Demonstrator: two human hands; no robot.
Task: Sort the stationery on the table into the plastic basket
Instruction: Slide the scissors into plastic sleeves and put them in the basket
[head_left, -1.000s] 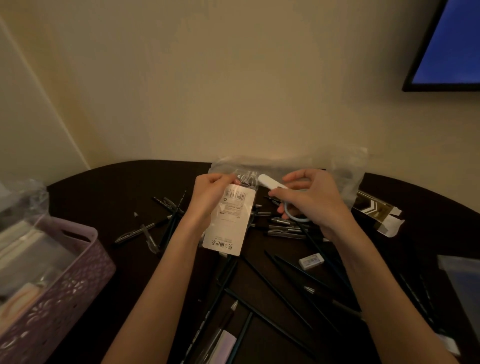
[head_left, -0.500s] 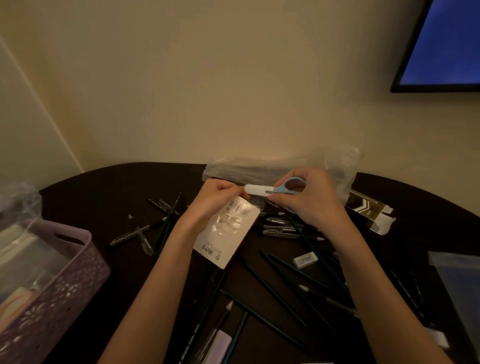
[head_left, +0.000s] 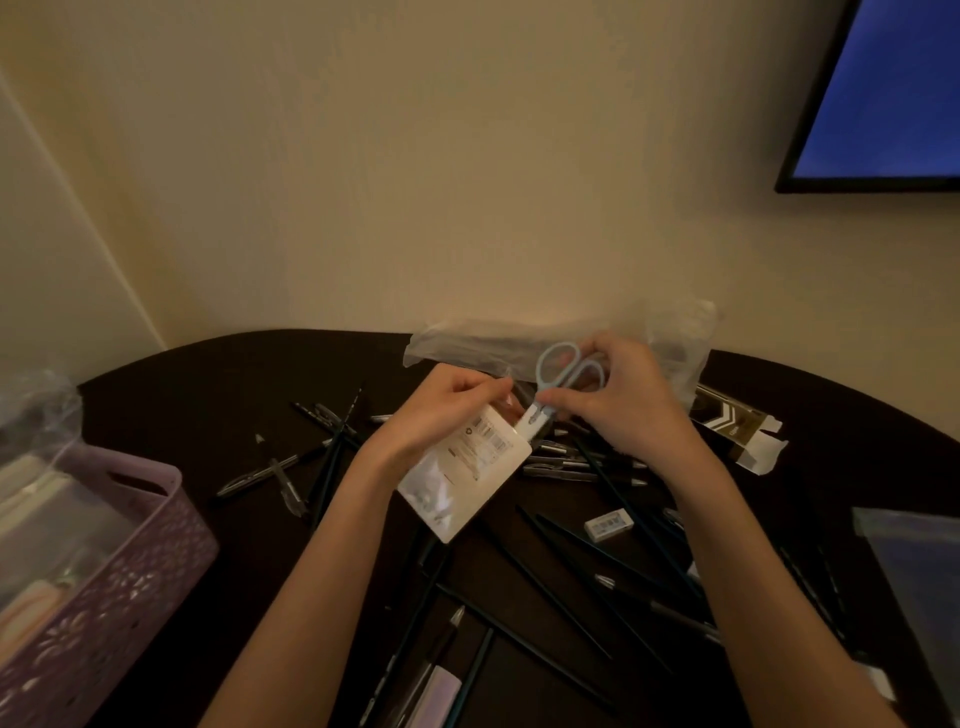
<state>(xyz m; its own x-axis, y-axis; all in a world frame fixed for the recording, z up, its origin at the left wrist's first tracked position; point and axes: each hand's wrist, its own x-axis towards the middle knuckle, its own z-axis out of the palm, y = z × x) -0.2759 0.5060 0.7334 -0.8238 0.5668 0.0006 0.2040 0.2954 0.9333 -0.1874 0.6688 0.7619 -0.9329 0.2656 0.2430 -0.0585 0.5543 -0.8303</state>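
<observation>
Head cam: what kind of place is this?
Probably a room in a home, not a lab: a dark rounded table against a plain cream wall, a wall-mounted screen glowing blue, and a purple plastic basket beside scattered pencils.

Dim warm light, dark table swallows detail; soft focus, wide-angle bending at edges.

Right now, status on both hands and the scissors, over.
Left hand holds packet open. Right hand pinches scissors, tip in packet mouth. Basket far left, pens strewn between.
</observation>
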